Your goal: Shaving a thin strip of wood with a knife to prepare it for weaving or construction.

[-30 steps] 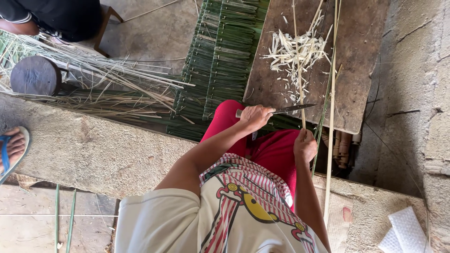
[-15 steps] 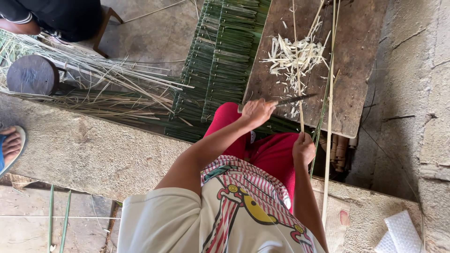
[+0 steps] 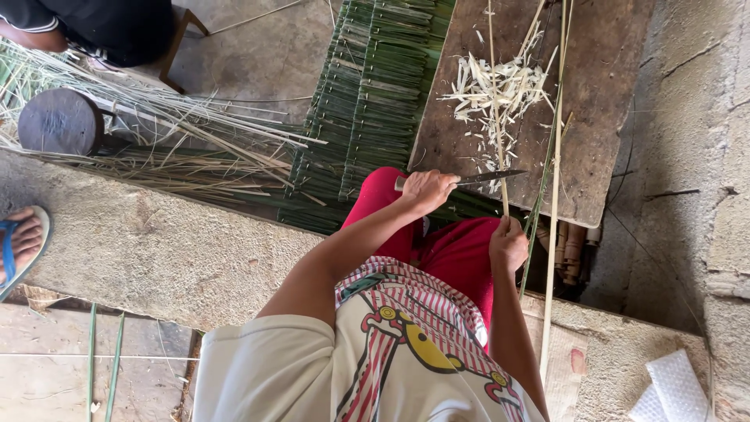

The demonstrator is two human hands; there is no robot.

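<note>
Left hand (image 3: 428,190) closes its grip tight around the handle of a knife (image 3: 491,177), the dark blade lying flat across the near end of the wooden surface (image 3: 617,101) and meeting a thin pale reed stalk (image 3: 495,94). Right hand (image 3: 508,244) has its grip pinched shut on the lower end of that same stalk, just above the red-clad lap, with the stalk running straight up and away over the board. Right behind the blade sits a loose heap of pale shavings (image 3: 500,90), scattered over the middle of the surface. Beside the right hand, two more long stalks (image 3: 555,187) stand nearly parallel, crossing the board's near edge and hemming that hand in on its outer side. To the left of the board lies a woven green mat (image 3: 367,101), its strips bound in rows, touching the board's long edge. Further left, a tangle of dry reeds (image 3: 156,141) spreads across the floor past a round dark wooden block (image 3: 61,121). Another person's foot in a blue sandal (image 3: 19,246) rests at the far left, well apart from the work. A concrete ledge (image 3: 156,250) runs under the left arm. Down in the lower right corner sits a white piece of bubble wrap (image 3: 676,391), crumpled and plain.
</note>
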